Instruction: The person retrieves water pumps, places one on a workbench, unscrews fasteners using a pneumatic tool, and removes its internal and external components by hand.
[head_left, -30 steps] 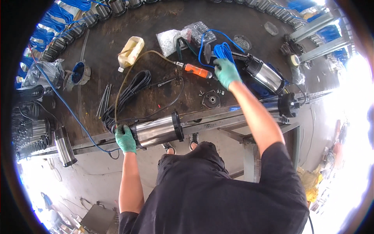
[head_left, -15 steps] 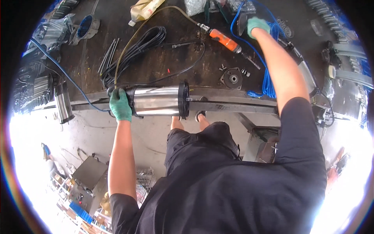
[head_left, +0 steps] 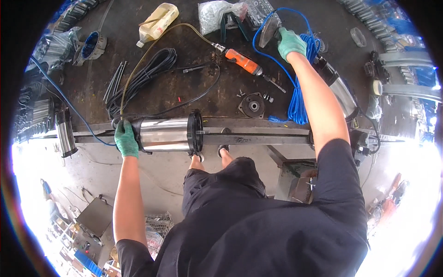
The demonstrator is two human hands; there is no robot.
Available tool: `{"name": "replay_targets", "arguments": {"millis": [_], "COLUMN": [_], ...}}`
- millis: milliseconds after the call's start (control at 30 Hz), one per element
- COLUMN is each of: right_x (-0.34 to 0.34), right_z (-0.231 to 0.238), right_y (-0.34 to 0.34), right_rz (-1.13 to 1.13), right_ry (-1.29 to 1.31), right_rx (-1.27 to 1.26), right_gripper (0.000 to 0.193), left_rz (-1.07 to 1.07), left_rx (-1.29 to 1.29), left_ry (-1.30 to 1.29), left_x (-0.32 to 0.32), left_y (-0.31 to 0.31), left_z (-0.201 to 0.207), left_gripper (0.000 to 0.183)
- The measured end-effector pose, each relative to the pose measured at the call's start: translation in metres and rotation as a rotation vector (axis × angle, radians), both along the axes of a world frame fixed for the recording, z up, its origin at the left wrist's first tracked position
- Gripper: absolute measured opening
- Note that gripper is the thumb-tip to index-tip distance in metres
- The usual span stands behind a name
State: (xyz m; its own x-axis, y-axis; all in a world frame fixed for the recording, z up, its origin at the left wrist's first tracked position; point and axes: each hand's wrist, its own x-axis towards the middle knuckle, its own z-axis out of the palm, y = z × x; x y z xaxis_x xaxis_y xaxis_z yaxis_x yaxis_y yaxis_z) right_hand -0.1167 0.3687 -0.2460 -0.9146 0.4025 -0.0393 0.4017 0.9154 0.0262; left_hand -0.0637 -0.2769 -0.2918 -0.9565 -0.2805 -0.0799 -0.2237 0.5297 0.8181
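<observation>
My left hand [head_left: 126, 139], in a green glove, is wrapped round the dark left end of a shiny steel motor cylinder [head_left: 164, 135]. The cylinder lies on its side along the bench's front edge, its black flanged end and short shaft facing right. At the far right of the bench, my right hand [head_left: 291, 44], also green-gloved, is closed at a tool with a dark grey block-shaped head [head_left: 269, 32], which looks like a hammer. Its handle is hidden by the glove. A coil of blue cable [head_left: 299, 104] runs beside and under my right forearm.
An orange air tool [head_left: 242, 61] with a hose lies mid-bench, near a round flange plate [head_left: 253, 106]. Further left are a black cable coil [head_left: 154, 69], thin rods [head_left: 115, 82] and a bottle of yellowish liquid [head_left: 158, 24]. Another steel cylinder [head_left: 342, 94] lies under my right arm.
The whole view has shifted, so the bench appears lower and further left. The grey tool head at my right hand shows more fully now. My left hand stays on the cylinder.
</observation>
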Motion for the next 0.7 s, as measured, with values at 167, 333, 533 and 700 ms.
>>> {"name": "replay_targets", "arguments": {"millis": [167, 333, 533, 700], "right_x": [-0.011, -0.007, -0.027, -0.030], "right_z": [0.003, 0.002, 0.080, 0.168], "right_y": [-0.013, 0.006, -0.065, -0.130], "right_rz": [-0.069, 0.205, 0.469, 0.737], "right_ry": [0.076, 0.285, 0.447, 0.718], "right_rx": [0.054, -0.175, -0.604, -0.553], "right_gripper": [0.039, 0.041, 0.041, 0.035], "left_rz": [0.040, 0.037, 0.037, 0.007], "left_rx": [0.048, 0.059, 0.071, -0.166], "left_ry": [0.003, 0.007, 0.013, -0.020], "left_x": [0.005, 0.004, 0.011, 0.007], "left_y": [0.004, 0.016, 0.017, 0.028], "left_z": [-0.001, 0.007, 0.017, 0.034], "left_gripper": [0.035, 0.034, 0.030, 0.034]}}
